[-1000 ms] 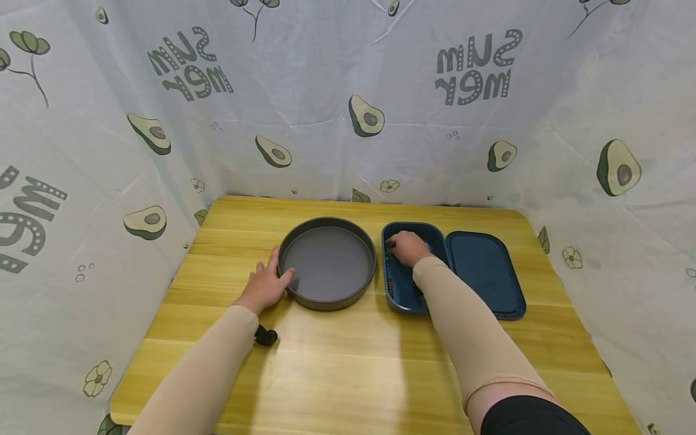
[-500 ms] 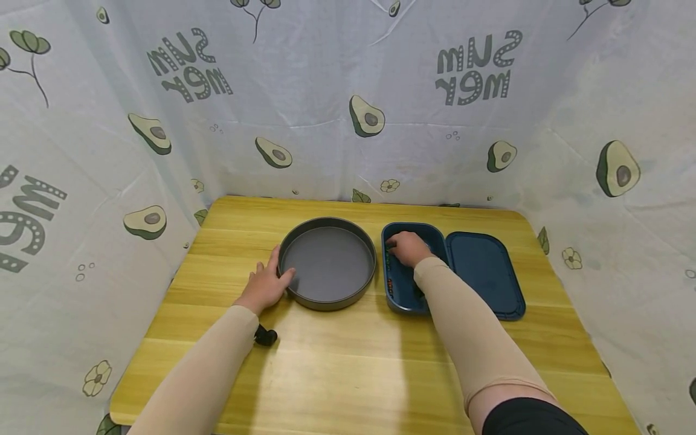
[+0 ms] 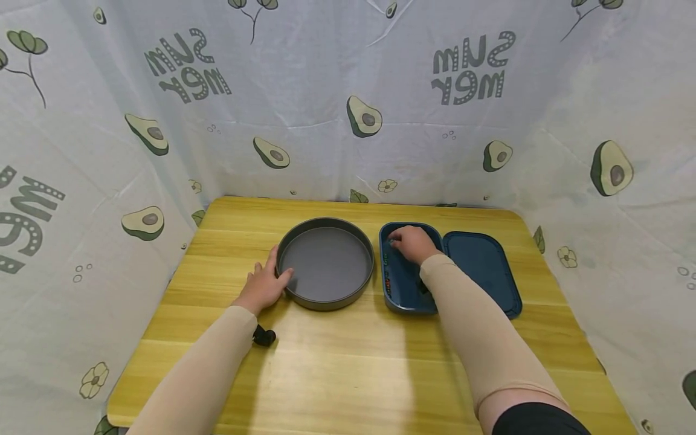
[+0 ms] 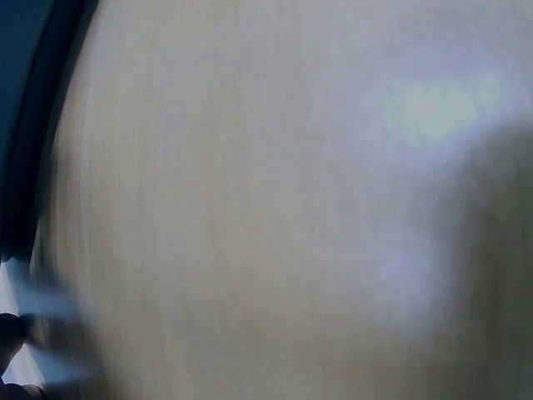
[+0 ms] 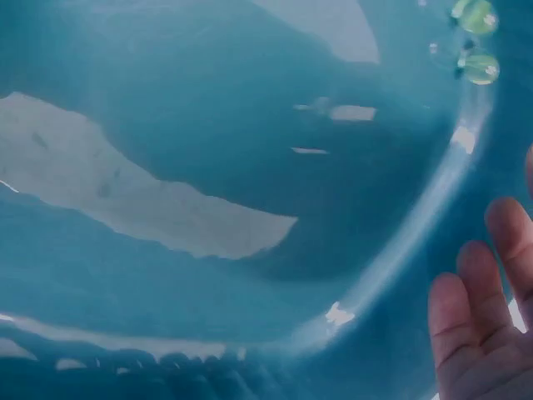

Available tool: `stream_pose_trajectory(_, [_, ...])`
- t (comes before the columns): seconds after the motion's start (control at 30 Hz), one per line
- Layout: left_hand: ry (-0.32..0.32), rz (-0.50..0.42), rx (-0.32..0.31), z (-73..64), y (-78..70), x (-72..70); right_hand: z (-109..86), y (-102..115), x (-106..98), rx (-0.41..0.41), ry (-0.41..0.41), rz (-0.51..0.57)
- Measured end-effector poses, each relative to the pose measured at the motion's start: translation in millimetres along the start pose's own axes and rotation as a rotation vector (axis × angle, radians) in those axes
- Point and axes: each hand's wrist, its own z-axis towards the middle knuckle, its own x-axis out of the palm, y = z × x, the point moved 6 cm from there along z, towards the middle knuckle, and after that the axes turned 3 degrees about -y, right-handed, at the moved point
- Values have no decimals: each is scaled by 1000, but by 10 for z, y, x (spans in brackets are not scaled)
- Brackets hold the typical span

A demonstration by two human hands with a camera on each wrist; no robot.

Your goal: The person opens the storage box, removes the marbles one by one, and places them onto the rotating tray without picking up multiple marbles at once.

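In the head view my left hand [image 3: 261, 287] rests against the near left side of a round dark grey cake pan [image 3: 326, 266], its fingers spread and the thumb over the rim. My right hand [image 3: 414, 244] is inside a dark blue rectangular box [image 3: 405, 309]. Thumb and forefinger pinch what looks like a small pale blue-green marble [image 3: 391, 241], mostly hidden. Along the box's left wall lie several small marbles, red-orange ones [image 3: 388, 284] nearer and green ones [image 3: 385, 260] farther. Two green glass marbles [image 5: 480, 68] show in the right wrist view, with three of my fingers [image 5: 454, 312] relaxed.
A dark blue lid [image 3: 481, 269] lies flat right of the box. The pan and box stand side by side on a wooden table [image 3: 331, 368]. A printed cloth [image 3: 315, 78] hangs behind. A black strap end [image 3: 264, 336] sticks out at my left wrist.
My right hand has drawn slightly up and to the right, away from the box's left wall. The left hand stays on the pan.
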Motion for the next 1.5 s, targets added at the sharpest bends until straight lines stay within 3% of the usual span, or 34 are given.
stream_pose_trajectory(0.47, [3,-10,-9,-10,11,10,-60,134,-175,-14,-46,122])
stream_pose_trajectory(0.87, [4,0,-6,-12,7,16,-127,522,-280,-102,-67,210])
stream_pose_trajectory(1.5, [8,-18,-9,-8,13,25,-118,1015,-198,-151,-37,297])
